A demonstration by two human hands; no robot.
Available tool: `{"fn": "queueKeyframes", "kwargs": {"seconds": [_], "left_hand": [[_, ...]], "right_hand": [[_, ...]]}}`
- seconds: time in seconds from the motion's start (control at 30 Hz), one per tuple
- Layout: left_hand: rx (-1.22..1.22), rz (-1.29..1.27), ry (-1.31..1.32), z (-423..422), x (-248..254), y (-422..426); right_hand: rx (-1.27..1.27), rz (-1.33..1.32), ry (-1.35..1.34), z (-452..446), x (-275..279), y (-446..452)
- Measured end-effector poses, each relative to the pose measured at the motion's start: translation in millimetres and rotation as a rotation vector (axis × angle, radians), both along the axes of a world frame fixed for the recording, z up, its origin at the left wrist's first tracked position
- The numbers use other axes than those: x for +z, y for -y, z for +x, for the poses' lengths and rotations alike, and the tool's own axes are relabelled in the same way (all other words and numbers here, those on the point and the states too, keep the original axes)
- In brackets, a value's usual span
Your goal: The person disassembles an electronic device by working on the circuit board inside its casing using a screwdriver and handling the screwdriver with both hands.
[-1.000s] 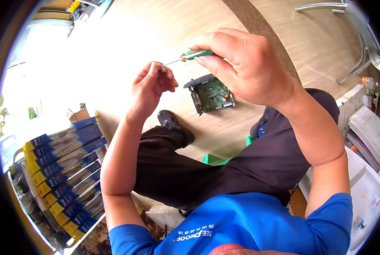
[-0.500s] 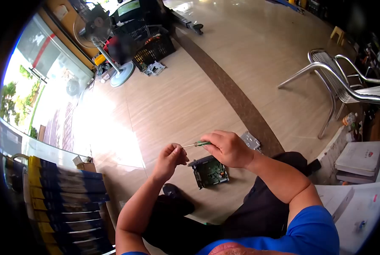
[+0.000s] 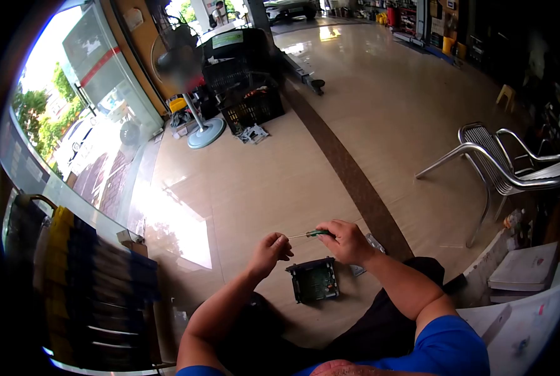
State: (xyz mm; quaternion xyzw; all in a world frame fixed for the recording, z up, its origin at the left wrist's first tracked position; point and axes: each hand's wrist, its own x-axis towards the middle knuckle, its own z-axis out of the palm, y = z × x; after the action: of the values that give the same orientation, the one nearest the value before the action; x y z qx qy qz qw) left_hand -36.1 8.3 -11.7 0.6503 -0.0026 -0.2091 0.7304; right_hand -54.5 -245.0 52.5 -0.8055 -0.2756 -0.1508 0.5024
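Observation:
A screwdriver (image 3: 319, 233) with a green handle is gripped at the handle by my right hand (image 3: 347, 243). Its thin shaft points left to my left hand (image 3: 272, 253), whose fingers are pinched together at the tip; whatever lies between them is too small to make out. Below both hands, an opened electronic unit with a green circuit board (image 3: 314, 281) rests on the floor between my legs. A silvery metal plate (image 3: 359, 269) lies right of it, partly covered by my right hand and forearm.
A metal chair (image 3: 499, 160) stands at the right, near white boxes (image 3: 523, 267). At the left is a rack of dark and yellow items (image 3: 98, 269). Farther off are a standing fan (image 3: 206, 133), a black crate (image 3: 253, 113) and a glass door (image 3: 98, 69).
My view has tilted up, so the room sits lower and more of the background shows. Both hands keep the screwdriver between them in much the same pose.

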Motion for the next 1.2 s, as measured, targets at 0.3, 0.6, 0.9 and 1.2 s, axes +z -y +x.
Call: {"fn": "queueKeyframes", "kwargs": {"seconds": [0.3,0.6,0.9,1.2], "left_hand": [[0.003,-0.026,0.024,2,-5,0],[-0.021,-0.148,0.025,0,3,-3],[-0.055,-0.083,0.021,1,0,-4],[-0.023,-0.163,0.008,1,4,-5]], "right_hand": [[-0.013,0.019,-0.072,-3,0,-7],[-0.033,0.058,-0.137,1,-8,-4],[-0.005,0.033,-0.063,6,-11,-3],[0.003,-0.024,-0.047,5,-6,-1]]}}
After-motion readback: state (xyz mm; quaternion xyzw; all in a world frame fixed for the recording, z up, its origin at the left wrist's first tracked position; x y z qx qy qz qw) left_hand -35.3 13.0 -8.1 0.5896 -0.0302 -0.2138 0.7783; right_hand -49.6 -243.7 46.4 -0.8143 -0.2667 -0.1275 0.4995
